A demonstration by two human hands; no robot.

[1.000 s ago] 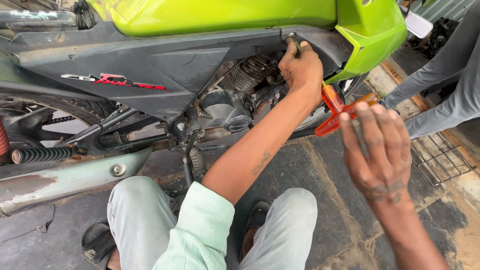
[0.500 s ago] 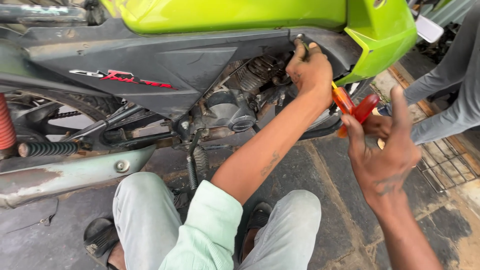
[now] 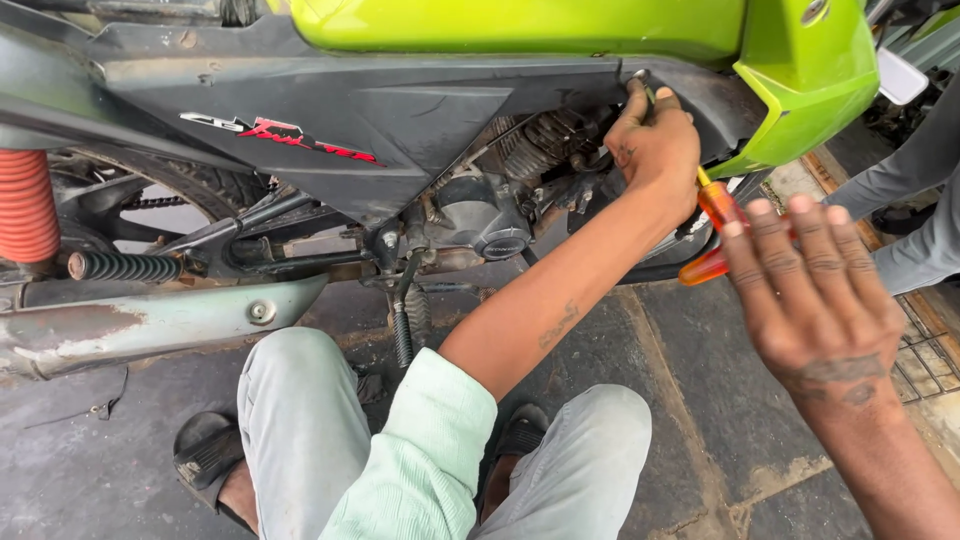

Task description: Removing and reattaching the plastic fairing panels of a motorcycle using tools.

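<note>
Grey stone paving (image 3: 700, 400) (cracked, stained), daylight

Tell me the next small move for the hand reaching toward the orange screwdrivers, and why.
Probably close the right hand around the orange screwdriver handles. Its fingers are spread open just in front of them, not yet gripping, while the left hand is up at the edge of the dark side panel, beside the engine. A tool seems needed there, though what the left hand holds is hidden.
</note>
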